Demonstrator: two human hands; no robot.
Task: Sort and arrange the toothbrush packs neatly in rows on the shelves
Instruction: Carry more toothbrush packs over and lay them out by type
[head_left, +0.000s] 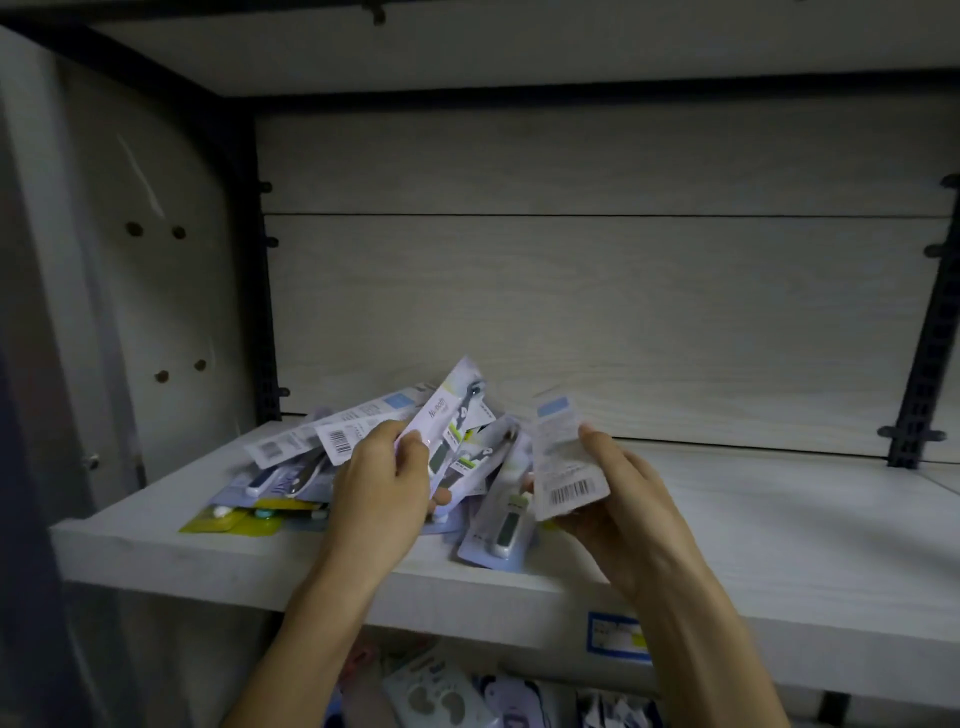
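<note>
Shelf (779, 525) right side bare, packs (291, 467) piled left

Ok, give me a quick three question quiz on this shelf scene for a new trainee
1. True or false: the toothbrush packs already stand in neat rows.
2. Which hand holds a pack with its barcode facing the camera: A left hand, B right hand?
3. Fill in: the right part of the shelf is ____.

Key: 1 false, they lie in a loose heap. 2 B, the barcode pack. 3 bare.
</note>
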